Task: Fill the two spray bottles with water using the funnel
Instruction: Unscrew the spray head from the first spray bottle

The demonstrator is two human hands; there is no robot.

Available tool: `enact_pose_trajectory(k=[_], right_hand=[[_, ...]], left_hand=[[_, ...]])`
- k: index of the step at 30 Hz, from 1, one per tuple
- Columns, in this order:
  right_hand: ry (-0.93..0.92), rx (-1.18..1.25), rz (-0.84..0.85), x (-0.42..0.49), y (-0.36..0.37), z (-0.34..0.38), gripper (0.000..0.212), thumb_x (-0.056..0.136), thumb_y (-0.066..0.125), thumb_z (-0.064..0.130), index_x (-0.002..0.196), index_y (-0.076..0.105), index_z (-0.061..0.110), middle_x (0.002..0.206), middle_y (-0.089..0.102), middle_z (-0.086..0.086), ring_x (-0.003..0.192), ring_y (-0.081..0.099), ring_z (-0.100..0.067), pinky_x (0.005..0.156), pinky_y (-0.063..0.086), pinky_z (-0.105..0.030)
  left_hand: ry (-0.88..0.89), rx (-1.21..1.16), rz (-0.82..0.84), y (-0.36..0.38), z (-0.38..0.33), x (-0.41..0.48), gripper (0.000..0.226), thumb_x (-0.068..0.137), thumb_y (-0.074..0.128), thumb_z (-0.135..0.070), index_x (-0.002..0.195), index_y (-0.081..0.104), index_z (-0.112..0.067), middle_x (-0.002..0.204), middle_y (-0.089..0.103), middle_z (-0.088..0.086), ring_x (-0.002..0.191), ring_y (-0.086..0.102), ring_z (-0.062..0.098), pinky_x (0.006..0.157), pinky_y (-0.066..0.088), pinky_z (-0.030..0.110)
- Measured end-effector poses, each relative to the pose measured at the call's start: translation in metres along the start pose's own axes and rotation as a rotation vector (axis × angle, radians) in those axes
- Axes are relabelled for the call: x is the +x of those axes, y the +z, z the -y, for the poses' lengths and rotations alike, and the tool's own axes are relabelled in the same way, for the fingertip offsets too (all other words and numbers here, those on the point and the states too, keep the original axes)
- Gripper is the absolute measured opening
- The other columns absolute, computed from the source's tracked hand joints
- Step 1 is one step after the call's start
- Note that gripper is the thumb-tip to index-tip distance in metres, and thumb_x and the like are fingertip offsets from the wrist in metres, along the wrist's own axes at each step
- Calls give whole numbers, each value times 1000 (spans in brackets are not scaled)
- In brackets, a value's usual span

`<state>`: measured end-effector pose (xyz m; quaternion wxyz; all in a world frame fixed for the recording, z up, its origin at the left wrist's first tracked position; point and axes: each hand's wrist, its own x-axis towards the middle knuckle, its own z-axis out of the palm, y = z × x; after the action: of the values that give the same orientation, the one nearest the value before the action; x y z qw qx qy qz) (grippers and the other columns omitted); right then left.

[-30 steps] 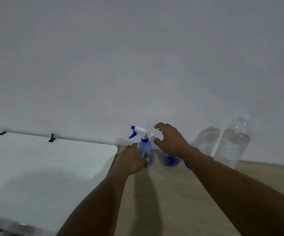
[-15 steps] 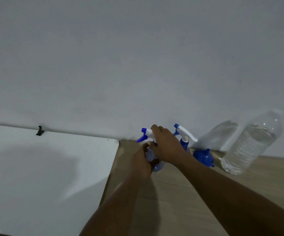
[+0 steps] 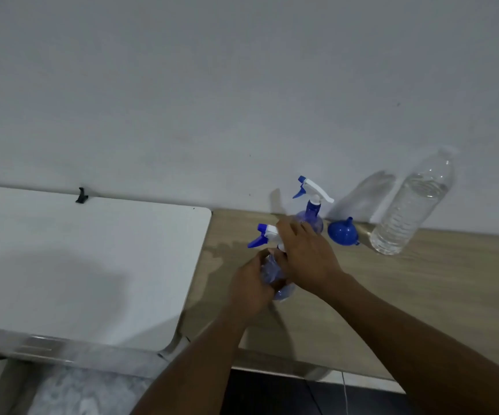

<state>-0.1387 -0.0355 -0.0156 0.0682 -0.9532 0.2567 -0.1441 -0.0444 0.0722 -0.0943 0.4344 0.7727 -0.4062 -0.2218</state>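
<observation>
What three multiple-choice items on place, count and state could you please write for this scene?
1. Where is the funnel? A between the far spray bottle and the water bottle; B in a drawer; C atop the water bottle.
2. Spray bottles in view? A one; B two; C three.
3. The near spray bottle is: A lying loose; B held by both hands; C hooked up.
A, it sits between them; B, one far, one near; B, left hand grips its body, right hand its top.
</observation>
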Motion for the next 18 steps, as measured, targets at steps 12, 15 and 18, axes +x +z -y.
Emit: enact_pose_trajectory(k=[12,15,18], right_hand=[[-87,47,125,-36,-16,-9,49,89,66,44,127,46,21,114,56,-2,96,52,-20,77,46,-32],[-103,159,182,-36,-15,-7,48,87,69,24,128,46,21,117,54,-3,97,50,-21,79,43,-32],[-126,111,169,-38,-17,-12,57,84,70,43,131,43,25,118,54,1,97,50,-17,81,45,-33]], left_hand=[[-60,37,90,2,-11,-32,56,76,82,-36,125,60,-23,105,66,-12,101,64,10,89,51,28],[-72,-30,182,7,-9,-32,56,85,77,-25,135,53,-15,126,63,3,118,59,17,100,44,28],[-76,2,162,3,-11,-33,58,83,77,-30,135,52,-20,122,62,-5,117,59,13,101,46,31]])
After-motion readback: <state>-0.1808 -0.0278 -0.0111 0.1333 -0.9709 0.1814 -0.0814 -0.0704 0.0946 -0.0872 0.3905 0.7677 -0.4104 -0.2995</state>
